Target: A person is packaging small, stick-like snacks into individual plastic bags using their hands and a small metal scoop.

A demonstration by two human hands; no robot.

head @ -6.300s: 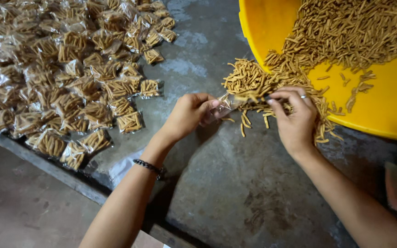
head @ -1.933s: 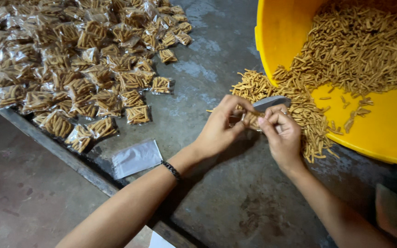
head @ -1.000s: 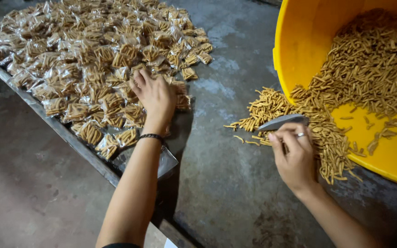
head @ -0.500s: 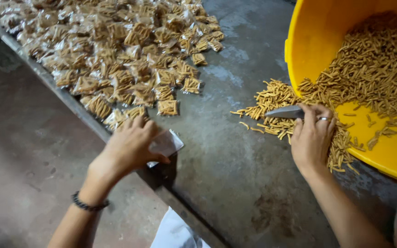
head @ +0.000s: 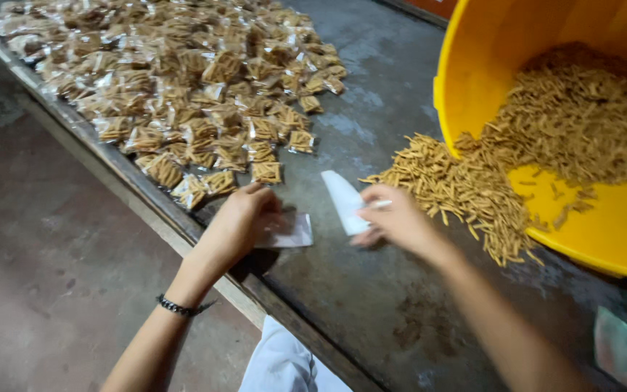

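On the bench: I see a grey bench [head: 371, 305] with packed snack bags [head: 183, 109] heaped at the far left and a tipped yellow tub [head: 618, 232] at the right.
Left hand: my left hand [head: 237, 225] lies on a small stack of empty bags [head: 292, 232] near the bench edge; fingers flat and pressing, not closed round anything.
Right hand: my right hand [head: 400, 221] has fingers pinched on one empty bag [head: 342, 199], lifted clear of the stack, just beside the spilled sticks [head: 451, 189].
Blur: the right hand is smeared, so I cannot tell if the bag's mouth is open.
Doing it well: I judge it best to pin the stack so only one bag comes away, and to keep that bag's mouth facing the sticks.
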